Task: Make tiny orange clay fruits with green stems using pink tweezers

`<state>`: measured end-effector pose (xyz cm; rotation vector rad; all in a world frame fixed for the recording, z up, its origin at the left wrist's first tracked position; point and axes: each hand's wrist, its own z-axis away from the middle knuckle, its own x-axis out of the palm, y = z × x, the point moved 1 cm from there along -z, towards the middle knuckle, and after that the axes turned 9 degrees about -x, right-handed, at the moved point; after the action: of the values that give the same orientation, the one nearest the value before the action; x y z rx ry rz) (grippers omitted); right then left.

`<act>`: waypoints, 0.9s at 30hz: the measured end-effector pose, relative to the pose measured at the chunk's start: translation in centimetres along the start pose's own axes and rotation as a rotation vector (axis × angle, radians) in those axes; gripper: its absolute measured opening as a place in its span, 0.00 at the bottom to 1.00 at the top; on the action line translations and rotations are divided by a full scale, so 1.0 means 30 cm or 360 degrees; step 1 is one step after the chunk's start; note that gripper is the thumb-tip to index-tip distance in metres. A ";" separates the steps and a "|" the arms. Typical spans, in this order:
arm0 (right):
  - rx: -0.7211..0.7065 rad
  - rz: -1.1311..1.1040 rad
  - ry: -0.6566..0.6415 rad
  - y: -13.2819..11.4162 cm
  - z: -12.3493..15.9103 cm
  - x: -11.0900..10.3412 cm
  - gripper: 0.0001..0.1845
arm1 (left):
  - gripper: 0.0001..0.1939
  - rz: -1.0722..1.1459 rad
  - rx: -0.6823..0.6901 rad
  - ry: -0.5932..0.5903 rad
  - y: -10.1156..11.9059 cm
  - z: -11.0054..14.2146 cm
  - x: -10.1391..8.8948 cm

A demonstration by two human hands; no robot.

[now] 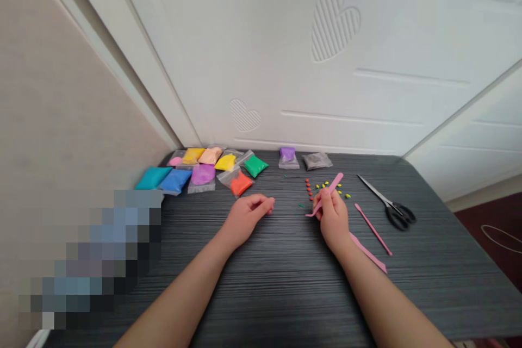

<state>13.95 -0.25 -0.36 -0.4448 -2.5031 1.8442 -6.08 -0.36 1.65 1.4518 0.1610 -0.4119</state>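
My right hand (333, 218) grips a pink plastic clay modelling tool (336, 180), its thin hooked end pointing left over the table. Just behind that hand lie small yellow-green clay pieces (326, 184) and a short column of orange-red clay pieces (308, 189). Tiny green bits (301, 205) rest to its left. My left hand (248, 216) is closed in a pinch, thumb against the fingers; whatever may be between the fingertips is too small to make out. A bag of orange clay (241, 184) and a bag of green clay (255, 165) lie beyond it.
Several more clay bags, among them a purple one (203, 175) and a blue one (175, 180), lie at the back left. A grey bag (317, 161) sits near the white panel. Black-handled scissors (398, 215) and a pink stick (373, 229) lie right; another pink tool (369, 253) is partly under my forearm.
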 end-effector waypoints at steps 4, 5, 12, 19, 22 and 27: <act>-0.0052 0.0012 0.0038 -0.001 -0.006 -0.005 0.19 | 0.14 0.0068 0.0016 -0.0007 -0.012 -0.011 0.002; -0.0065 0.0019 0.0041 -0.001 -0.007 -0.007 0.19 | 0.13 0.0106 0.0010 -0.0019 -0.015 -0.014 0.004; -0.0130 0.0054 0.0056 -0.007 -0.004 -0.020 0.19 | 0.14 0.0251 -0.0007 -0.0015 -0.030 -0.019 0.022; -0.0155 0.0046 0.0088 -0.024 -0.009 -0.035 0.19 | 0.15 0.0248 0.0016 0.0049 -0.045 -0.024 0.024; -0.0169 0.0057 0.0080 -0.025 -0.009 -0.035 0.19 | 0.14 0.0193 0.0024 0.0060 -0.042 -0.023 0.023; -0.0186 0.0081 0.0051 -0.036 -0.005 -0.032 0.18 | 0.14 0.0203 0.0002 0.0029 -0.028 -0.019 0.024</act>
<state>14.65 -0.60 0.86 -0.5404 -2.6114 1.6985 -5.65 0.03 0.53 1.4588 0.0823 -0.2951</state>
